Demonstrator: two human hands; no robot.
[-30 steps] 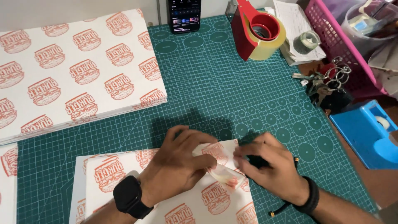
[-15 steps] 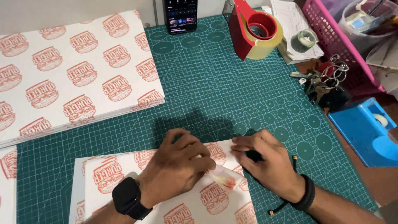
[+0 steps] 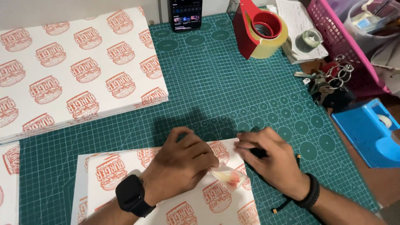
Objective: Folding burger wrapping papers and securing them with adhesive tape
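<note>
My left hand, with a black watch on the wrist, presses flat on a white paper sheet printed with red burger marks. Its fingers pinch a small clear strip of tape with a reddish tint. My right hand, with a black band on the wrist, rests on the sheet's upper right corner, fingers curled near the sheet's edge. The sheet lies on a green cutting mat.
A stack of the same printed sheets lies at the upper left. A phone, a red tape dispenser with a yellowish roll, keys, a pink basket and a blue tape holder line the far and right sides.
Both hands shifted slightly on the sheet's upper right corner. The left hand's fingers have pulled the clear strip a little lower and to the right.
</note>
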